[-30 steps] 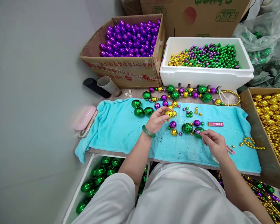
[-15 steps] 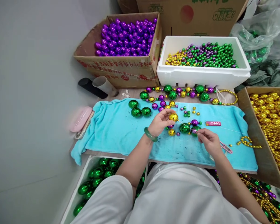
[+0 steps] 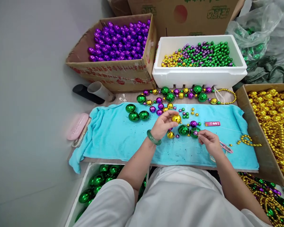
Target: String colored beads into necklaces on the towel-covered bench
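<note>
My left hand (image 3: pixel 164 125), with a green bangle (image 3: pixel 153 137) on its wrist, pinches a shiny gold bead (image 3: pixel 176 119). My right hand (image 3: pixel 209 142) has thumb and forefinger pressed together beside a small purple bead (image 3: pixel 195 133); a thin thread seems to run between the two hands. Under and between the hands lie large green beads (image 3: pixel 183 130), a purple bead (image 3: pixel 193 123) and another gold bead (image 3: pixel 170 135) on a turquoise towel (image 3: pixel 123 142). Pink thread snips (image 3: pixel 226 147) lie just right of my right hand.
Behind the towel lies a finished-looking bead strand (image 3: pixel 170 96). A carton of purple beads (image 3: pixel 111 75), a white foam box (image 3: pixel 198 74) of small beads and a carton of gold beads (image 3: pixel 257 126) surround the towel. Three green beads (image 3: pixel 133 116) rest at left.
The whole view has shifted, so the boxes and towel sit a little further left. Both hands keep nearly the same pose, the left still on the gold bead.
</note>
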The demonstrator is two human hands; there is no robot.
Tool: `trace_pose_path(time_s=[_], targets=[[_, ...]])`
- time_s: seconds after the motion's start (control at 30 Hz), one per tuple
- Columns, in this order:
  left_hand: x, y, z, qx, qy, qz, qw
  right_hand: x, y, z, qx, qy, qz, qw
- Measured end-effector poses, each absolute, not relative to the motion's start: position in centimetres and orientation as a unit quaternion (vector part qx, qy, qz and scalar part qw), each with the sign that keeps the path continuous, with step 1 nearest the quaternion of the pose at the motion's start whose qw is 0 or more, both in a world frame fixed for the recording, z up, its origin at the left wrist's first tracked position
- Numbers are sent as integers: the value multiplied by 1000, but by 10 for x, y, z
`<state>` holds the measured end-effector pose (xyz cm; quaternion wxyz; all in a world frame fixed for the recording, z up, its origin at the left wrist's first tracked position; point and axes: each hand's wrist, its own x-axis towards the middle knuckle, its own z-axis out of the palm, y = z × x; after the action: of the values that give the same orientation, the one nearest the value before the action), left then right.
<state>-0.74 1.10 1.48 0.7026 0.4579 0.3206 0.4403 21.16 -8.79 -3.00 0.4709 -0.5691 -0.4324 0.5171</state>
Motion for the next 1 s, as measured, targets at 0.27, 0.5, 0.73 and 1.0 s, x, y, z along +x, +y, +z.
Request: trace_pose_path(time_s=[0.27, 0.5, 0.73, 1.0], targets=[[-2, 4, 13, 525, 305, 400, 687, 210, -86, -35, -575, -433, 510, 471], [17, 38, -9, 642, 403, 337, 559, 208, -80, -32, -577, -370, 517, 513], [62, 111, -38, 756, 509, 202, 358, 224, -81, -31, -606, -344, 469, 542], [57, 102, -25, 663, 494, 277, 489, 226, -95, -32, -610, -336, 447, 562]])
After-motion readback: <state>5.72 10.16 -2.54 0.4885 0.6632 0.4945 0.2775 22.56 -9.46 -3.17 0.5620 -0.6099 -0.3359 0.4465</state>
